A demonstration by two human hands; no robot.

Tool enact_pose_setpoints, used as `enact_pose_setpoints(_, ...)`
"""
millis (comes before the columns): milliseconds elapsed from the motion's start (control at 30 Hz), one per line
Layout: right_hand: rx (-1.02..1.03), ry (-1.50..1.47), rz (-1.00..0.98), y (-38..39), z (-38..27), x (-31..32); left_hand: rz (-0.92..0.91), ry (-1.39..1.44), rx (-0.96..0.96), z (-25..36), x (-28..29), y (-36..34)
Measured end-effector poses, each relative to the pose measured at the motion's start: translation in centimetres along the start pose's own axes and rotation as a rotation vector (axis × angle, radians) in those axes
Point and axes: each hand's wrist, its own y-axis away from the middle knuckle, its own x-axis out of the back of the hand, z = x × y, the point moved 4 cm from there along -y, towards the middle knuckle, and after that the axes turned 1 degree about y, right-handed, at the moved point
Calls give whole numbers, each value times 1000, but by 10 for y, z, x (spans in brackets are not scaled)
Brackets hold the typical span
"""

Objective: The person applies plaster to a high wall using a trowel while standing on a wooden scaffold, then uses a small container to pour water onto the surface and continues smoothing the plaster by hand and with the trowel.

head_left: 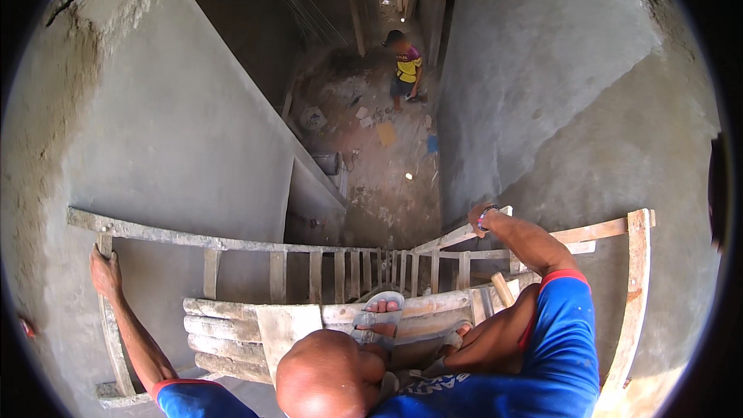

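Two bare hands brace a person who crouches high on a platform of round, pale wooden poles [220, 329], between two plastered grey walls. The left-hand ladder of whitish, rough wood [178, 234] reaches from the left side toward the middle, where its rungs crowd together far below; the right-hand ladder of pale brown wood [638, 286] stands on the other side.

To keep steady here, it seems best to leave one hand firm on a ladder whenever the other shifts, to keep the weight over the poles, and to test each pole before loading it, since round wood could roll. The open-backed grey sandal [393, 303] could slip on such a surface, so flat, slow footing looks wise. A worker in a maroon and yellow shirt [406, 70] stands on the floor below, so nothing loose should be knocked off, least of all the short round wooden stick [503, 290].

The left hand [106, 269] is clenched around the end rung of the left-hand ladder, its arm stretched wide and nearly straight. The right hand [483, 219] bends over the right-hand ladder's rail, wrist drooping and elbow bent outward; how tightly its fingers wrap is not clear.
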Motion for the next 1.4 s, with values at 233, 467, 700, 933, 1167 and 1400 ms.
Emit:
enact_pose_setpoints(233,-29,20,-52,-4,11,-13,-9,-55,65,10,-11,1)
enact_pose_setpoints(467,-56,35,-61,5,0,-1,30,-42,88,1,-3,3)
enact_pose_setpoints(700,-59,50,-95,2,14,-14,20,-39,101,13,-11,4)
enact_pose_setpoints(933,-128,120,15,4,19,2,1,-76,131,13,-5,1)
enact_pose_setpoints(1167,-108,53,22,4,16,7,6,-96,152,5,-3,2)
enact_pose_setpoints(1400,-256,103,47,0,32,6,-9,-73,171,16,1,3)
